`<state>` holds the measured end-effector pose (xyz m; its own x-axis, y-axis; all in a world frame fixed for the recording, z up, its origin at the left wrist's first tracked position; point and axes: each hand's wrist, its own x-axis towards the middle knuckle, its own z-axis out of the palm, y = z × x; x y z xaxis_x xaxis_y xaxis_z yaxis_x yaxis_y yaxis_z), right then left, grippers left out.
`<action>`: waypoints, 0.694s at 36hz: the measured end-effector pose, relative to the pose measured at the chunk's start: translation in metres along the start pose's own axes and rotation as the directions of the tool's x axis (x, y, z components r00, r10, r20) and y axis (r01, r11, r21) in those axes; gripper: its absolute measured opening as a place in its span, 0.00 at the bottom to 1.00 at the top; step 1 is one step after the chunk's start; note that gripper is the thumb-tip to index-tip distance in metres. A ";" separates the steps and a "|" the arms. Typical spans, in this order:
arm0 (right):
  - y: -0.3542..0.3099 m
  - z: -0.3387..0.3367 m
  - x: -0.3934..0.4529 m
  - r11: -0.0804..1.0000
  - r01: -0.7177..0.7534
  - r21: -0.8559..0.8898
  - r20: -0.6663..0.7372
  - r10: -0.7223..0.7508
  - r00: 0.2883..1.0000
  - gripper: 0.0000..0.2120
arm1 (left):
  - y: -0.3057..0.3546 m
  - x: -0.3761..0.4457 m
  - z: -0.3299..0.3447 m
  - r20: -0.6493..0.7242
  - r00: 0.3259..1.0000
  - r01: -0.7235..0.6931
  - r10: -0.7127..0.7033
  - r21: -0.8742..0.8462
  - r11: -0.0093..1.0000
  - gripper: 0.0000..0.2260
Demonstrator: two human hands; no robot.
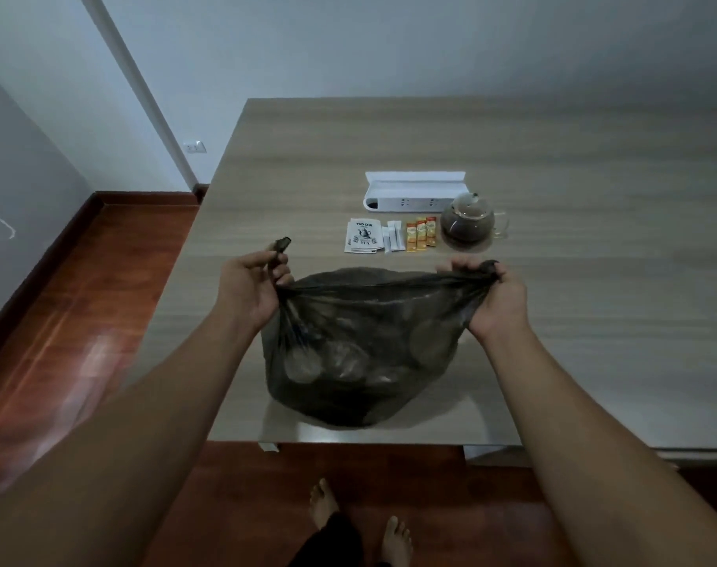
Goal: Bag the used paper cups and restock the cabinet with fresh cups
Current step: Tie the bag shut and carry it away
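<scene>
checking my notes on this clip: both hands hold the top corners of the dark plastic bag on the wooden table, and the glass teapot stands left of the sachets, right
Not quite. In the head view the round glass teapot stands to the right of the orange sachets, not left. The rest holds: the left hand and right hand each grip a top corner of the dark translucent plastic bag on the wooden table.

Bag (361,349) occupies the table's (594,321) near edge. Sachets (389,237), white box (414,194) and glass teapot (469,221) obstruct the centre. Left edge, right side and far edge lie open.
</scene>
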<state>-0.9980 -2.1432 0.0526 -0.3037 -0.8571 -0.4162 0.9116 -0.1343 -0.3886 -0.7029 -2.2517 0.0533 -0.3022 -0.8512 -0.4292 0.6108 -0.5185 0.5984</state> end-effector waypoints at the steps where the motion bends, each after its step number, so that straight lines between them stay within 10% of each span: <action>1: 0.002 0.002 0.004 0.999 0.018 0.041 -0.028 -0.017 0.999 0.19 | 0.000 0.005 0.000 -0.010 1.000 0.010 -0.009 0.032 0.999 0.07; 11: -0.002 0.003 0.036 0.998 -0.054 0.032 0.032 0.053 0.998 0.04 | -0.009 0.039 0.020 -0.034 0.999 0.021 -0.026 -0.163 0.986 0.14; 18: 0.014 -0.002 0.043 0.970 -0.100 -0.219 -0.124 0.074 0.989 0.09 | -0.015 0.064 0.001 0.056 0.987 0.149 -0.147 -0.031 0.988 0.23; 25: 0.036 -0.004 0.039 0.999 0.020 -0.035 -0.190 -0.027 0.982 0.16 | -0.028 0.075 -0.005 0.081 0.984 0.151 -0.160 0.107 0.983 0.14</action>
<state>-0.9782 -2.1792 0.0190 -0.3748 -0.7433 -0.5540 0.8950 -0.1342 -0.4255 -0.7392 -2.3008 0.0005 -0.4547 -0.7607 -0.4633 0.4757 -0.6471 0.5957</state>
